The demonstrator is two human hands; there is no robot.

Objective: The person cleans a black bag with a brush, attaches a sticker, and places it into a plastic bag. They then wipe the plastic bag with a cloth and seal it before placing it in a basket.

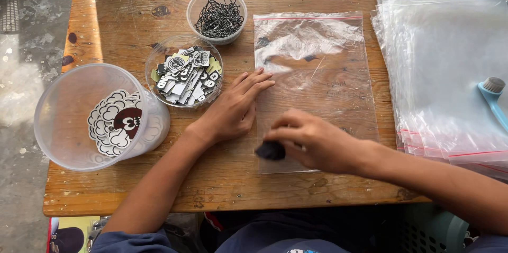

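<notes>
On the wooden table (132, 189) | left hand (233, 107) flat, open, pinning clear zip bag (312, 73) | right hand (312, 142) pinching small dark object (271, 151) | advise keeping bag taut.

Clear zip bag (317, 68) lying flat on the table, red-lined seal facing away; small dark object (270, 151) resting at its near edge.

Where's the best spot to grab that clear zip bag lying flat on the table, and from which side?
Take the clear zip bag by its far edge with the red zip strip, coming from the far side: it lies flat, that end is free, and the left hand and right hand cover the near part.
</notes>
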